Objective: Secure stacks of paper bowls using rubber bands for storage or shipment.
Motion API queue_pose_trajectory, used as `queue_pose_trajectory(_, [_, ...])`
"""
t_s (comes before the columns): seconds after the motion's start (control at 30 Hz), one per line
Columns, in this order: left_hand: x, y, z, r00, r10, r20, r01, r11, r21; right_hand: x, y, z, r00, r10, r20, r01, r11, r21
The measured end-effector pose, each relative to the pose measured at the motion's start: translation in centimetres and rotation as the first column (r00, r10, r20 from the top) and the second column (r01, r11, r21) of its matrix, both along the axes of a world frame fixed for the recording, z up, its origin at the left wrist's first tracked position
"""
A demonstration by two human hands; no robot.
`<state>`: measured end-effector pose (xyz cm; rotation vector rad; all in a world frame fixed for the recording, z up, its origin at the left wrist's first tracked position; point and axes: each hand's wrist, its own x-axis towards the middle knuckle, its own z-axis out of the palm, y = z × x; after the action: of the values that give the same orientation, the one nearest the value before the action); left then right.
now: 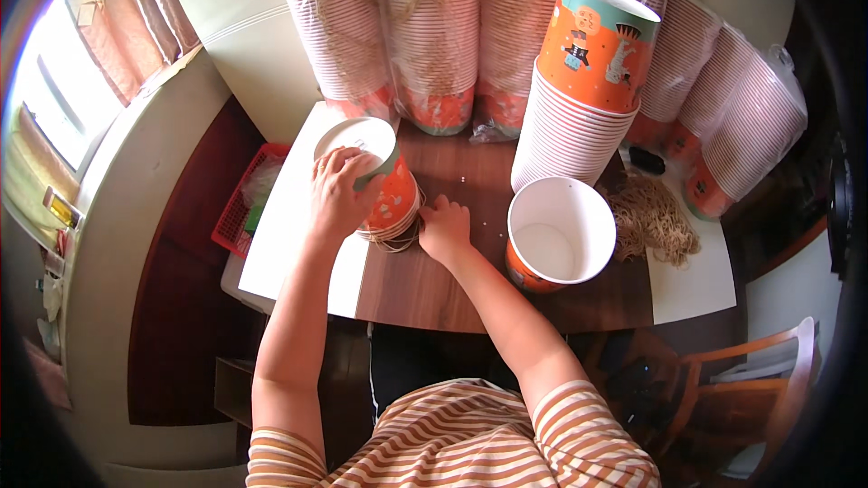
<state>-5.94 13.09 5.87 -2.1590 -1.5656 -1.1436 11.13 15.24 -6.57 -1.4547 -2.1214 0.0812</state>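
Note:
A short stack of orange paper buckets with green trim (394, 201) stands upside down in front of me at the left of the table. My left hand (342, 192) grips its upturned white base, fingers over the top and thumb against the side. Thin brown string (394, 242) loops around the lower rims of this stack. Just right of these rims, my right hand (446, 229) is closed with bent fingers by the string; its fingertips pinch the string, though the hold is partly hidden. An upright paper bucket (561, 237) with a white inside stands to the right of my right hand.
Behind the upright bucket rises a tall stack of buckets (571, 131), its top one upside down. Plastic-wrapped bucket stacks (429, 36) line the table's back. A bundle of loose string (658, 217) lies at right, beside a small black object (646, 160). A red basket (237, 208) sits left; a wooden chair (737, 384), lower right.

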Motion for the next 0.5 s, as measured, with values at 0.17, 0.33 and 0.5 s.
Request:
queue_pose_trajectory(0.17, [-0.2, -0.1, 0.0, 1.0, -0.007, -0.002, 0.007, 1.0, 0.019, 1.3, -1.9, 1.5, 0.989, 0.085, 0.123, -0.094, 0.993, 0.074])
queue_pose_trajectory(0.33, [0.0, 0.0, 0.1, 1.0, 0.01, -0.001, -0.01, 1.0, 0.006, 2.1, -2.4, 0.8, 0.998, -0.01, 0.065, -0.002, 0.984, 0.176])
queue_pose_trajectory(0.5, [0.1, -0.1, 0.2, 1.0, 0.007, 0.001, -0.007, 1.0, -0.001, 1.8, -1.9, 0.0, 0.993, 0.117, 0.013, -0.118, 0.976, 0.183])
